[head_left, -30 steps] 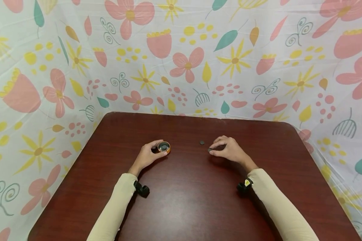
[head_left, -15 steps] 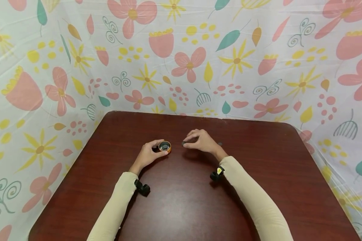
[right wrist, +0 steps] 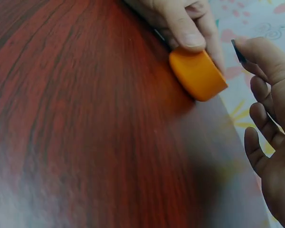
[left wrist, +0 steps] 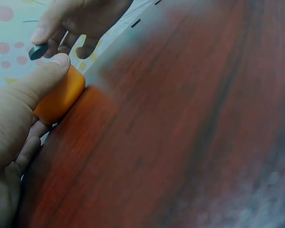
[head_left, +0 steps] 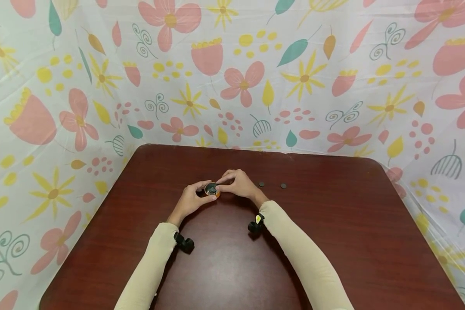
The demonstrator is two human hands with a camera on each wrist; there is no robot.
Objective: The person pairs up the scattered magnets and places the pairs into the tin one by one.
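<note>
1. Orange on its outer wall, one small round cup (right wrist: 197,76) sits near the centre of the head view, clamped between the thumb and fingers of the left hand (head_left: 189,201).
2. Three dark discs can be counted outside it: one held disc (left wrist: 38,51) pinched between thumb and finger of the right hand (head_left: 240,186), and two loose ones, a nearer disc (head_left: 261,184) and a farther disc (head_left: 283,186), lying apart on the reddish-brown counter (head_left: 224,271), right of centre in the head view.
3. Two hands, two cream sleeves (head_left: 143,267) and two black wrist devices (head_left: 184,243) show in the head view.
4. Only the head view gives the loose pair; the wrist views show the held disc's tilted, thin profile, upper left in the left one and upper right in the right one.
5. Inside the cup, the head view shows dark contents (head_left: 212,188); their number cannot be told. Both wrist views show its outside.
</note>
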